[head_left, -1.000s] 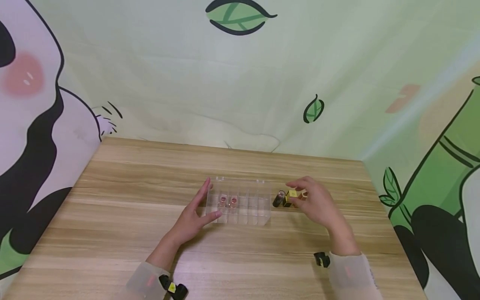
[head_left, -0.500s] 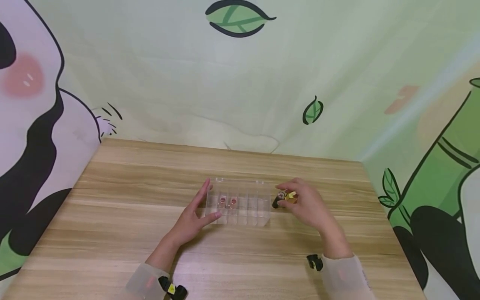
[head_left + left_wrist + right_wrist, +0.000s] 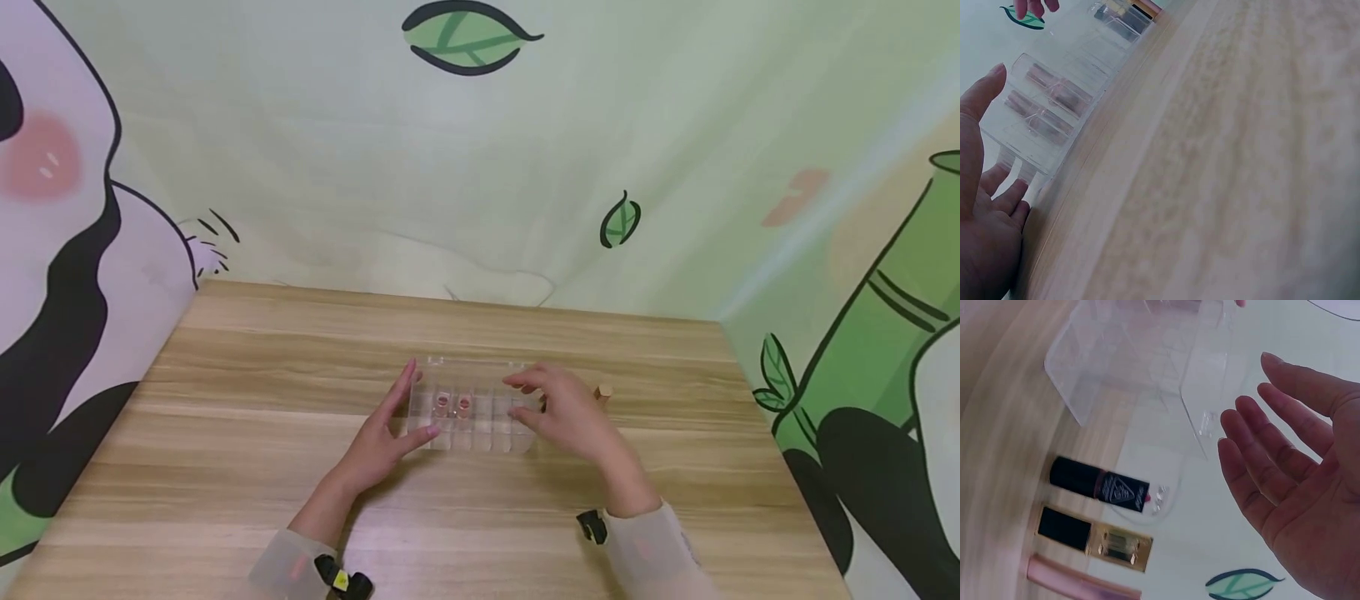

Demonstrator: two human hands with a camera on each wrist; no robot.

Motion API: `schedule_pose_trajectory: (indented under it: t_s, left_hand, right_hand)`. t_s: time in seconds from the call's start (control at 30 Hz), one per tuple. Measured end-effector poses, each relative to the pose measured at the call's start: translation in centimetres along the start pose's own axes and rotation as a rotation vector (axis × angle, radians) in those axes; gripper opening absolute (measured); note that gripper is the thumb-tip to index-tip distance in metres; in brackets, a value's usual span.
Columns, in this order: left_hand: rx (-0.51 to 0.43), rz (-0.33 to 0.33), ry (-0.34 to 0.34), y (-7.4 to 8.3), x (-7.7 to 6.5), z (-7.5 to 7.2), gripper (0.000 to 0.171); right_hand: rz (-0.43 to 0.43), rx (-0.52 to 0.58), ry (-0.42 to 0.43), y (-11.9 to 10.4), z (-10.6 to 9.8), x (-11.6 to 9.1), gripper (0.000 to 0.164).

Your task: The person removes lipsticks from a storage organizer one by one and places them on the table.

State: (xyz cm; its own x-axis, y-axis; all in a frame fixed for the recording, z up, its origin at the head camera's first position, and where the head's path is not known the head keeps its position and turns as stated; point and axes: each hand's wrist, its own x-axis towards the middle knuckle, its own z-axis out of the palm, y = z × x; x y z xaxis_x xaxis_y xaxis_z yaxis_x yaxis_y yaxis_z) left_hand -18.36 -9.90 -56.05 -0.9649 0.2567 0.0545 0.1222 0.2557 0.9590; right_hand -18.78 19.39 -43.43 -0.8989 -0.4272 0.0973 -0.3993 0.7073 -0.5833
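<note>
A clear plastic organizer with narrow compartments (image 3: 483, 433) stands on the table, with two pinkish clear-capped lipsticks (image 3: 453, 407) upright in compartments towards its left. My left hand (image 3: 382, 446) holds the organizer's left end, thumb at the front and fingers along the side. Over the right end of the organizer hovers my right hand (image 3: 570, 412), its fingers loosely bent and nothing between them in the right wrist view. Beside the organizer's right end are a black lipstick with a triangular logo (image 3: 1099, 482), a gold-and-black lipstick (image 3: 1094, 539) and a pink tube (image 3: 1079, 578).
The wooden table (image 3: 262, 367) spreads around the organizer and runs back to a printed cloth backdrop (image 3: 322, 167). Black wrist devices (image 3: 343, 577) sit at both sleeves.
My right hand has moved left from the separate lipsticks to over the organizer's right end. It now hides most of them in the head view. The left hand keeps its place.
</note>
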Motion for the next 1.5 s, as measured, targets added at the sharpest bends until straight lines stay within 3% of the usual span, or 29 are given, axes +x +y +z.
schedule_pose_trajectory:
  t_s: [0.57,1.5]
  left_hand:
    - [-0.012,0.000,0.000,0.1,0.0,-0.1,0.098]
    - [-0.012,0.008,-0.001,0.2,0.0,-0.1,0.099]
  right_hand:
    - [0.043,0.017,-0.036,-1.1,2.8,1.7,0.037]
    - [0.033,0.007,-0.060,-1.4,5.4,3.3,0.039]
